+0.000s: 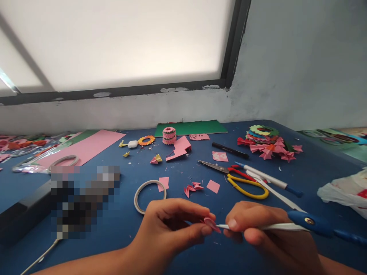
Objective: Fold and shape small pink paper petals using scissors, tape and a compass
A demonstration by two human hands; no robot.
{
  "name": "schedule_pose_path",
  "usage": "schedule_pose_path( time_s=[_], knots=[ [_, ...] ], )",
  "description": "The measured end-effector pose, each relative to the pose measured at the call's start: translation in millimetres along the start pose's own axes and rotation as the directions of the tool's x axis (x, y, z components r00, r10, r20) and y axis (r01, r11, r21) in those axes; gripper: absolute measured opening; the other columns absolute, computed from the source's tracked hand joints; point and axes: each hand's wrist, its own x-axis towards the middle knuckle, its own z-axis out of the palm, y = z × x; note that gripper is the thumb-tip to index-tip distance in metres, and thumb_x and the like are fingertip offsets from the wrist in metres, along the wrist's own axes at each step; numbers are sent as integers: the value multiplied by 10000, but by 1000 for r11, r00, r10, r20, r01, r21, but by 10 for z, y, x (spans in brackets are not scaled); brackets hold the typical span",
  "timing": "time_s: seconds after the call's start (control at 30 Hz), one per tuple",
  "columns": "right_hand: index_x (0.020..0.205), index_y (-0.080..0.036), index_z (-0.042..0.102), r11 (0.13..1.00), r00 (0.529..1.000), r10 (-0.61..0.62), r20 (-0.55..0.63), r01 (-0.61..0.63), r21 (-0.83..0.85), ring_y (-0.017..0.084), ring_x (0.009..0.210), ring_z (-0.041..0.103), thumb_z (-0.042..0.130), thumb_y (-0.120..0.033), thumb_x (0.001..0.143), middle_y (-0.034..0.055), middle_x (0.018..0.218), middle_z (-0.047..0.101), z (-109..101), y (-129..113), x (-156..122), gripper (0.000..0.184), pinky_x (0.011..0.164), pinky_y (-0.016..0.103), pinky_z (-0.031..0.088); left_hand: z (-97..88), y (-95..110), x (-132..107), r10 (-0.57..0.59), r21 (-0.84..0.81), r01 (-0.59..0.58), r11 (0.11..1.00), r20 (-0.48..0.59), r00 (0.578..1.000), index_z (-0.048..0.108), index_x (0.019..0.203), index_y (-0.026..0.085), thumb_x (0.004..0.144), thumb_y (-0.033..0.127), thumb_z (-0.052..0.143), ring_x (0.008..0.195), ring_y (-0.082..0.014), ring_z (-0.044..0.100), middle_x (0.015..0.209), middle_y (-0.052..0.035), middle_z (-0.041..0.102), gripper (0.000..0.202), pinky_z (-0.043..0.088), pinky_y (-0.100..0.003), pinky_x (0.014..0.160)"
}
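My left hand (174, 229) is closed in a pinch on a small curled piece of pink paper (211, 223). My right hand (266, 229) grips one leg of a white-and-blue drawing compass (308, 220), whose tip touches the pink paper. The compass's other leg spreads out over the table toward the scissors (246, 181), which have yellow and red handles. Just beyond my hands lie several small folded pink paper pieces (190, 190) and a pink paper square (213, 186). A roll of tape (140, 198) rests by my left hand, partly over another pink square (164, 183).
A black marker (230, 150) and a white pen (266, 177) lie near the scissors. Stacked paper rings (169, 135), an orange ring (146, 140) and a white earbud case (132, 144) stand farther back. Pink flowers (269, 149) are at right, a plastic bag (344, 191) at far right.
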Motion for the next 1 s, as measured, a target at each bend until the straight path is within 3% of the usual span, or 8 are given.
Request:
schedule_pose_path(
  time_s=[0.37, 0.6, 1.0],
  knots=[
    [1135, -276, 541, 1000, 997, 11, 73, -13, 26, 91, 751, 597, 519, -195, 892, -9, 887, 636, -25, 7, -46, 257, 670, 195, 494, 55, 5, -32, -56, -38, 54, 998, -60, 997, 740, 690, 168, 666, 111, 764, 649, -124, 694, 750, -31, 761, 66, 559, -136, 510],
    [1162, -268, 529, 998, 993, -58, 99, 59, -9, 92, 751, 598, 529, -207, 889, 0, 891, 633, -17, 18, -35, 280, 662, 186, 508, 45, -32, -51, -102, -69, 98, 993, -68, 992, 738, 697, 166, 654, 140, 780, 658, -131, 701, 749, -39, 763, 66, 547, -129, 498],
    [1147, -303, 547, 1000, 999, -26, 19, 26, 12, 110, 701, 600, 520, -279, 893, 0, 843, 636, 8, -35, -56, 257, 614, 213, 513, 85, -24, -68, -138, -90, 133, 987, -63, 988, 731, 678, 166, 644, 146, 789, 647, -124, 698, 722, -27, 758, 70, 532, -122, 487]
  ],
)
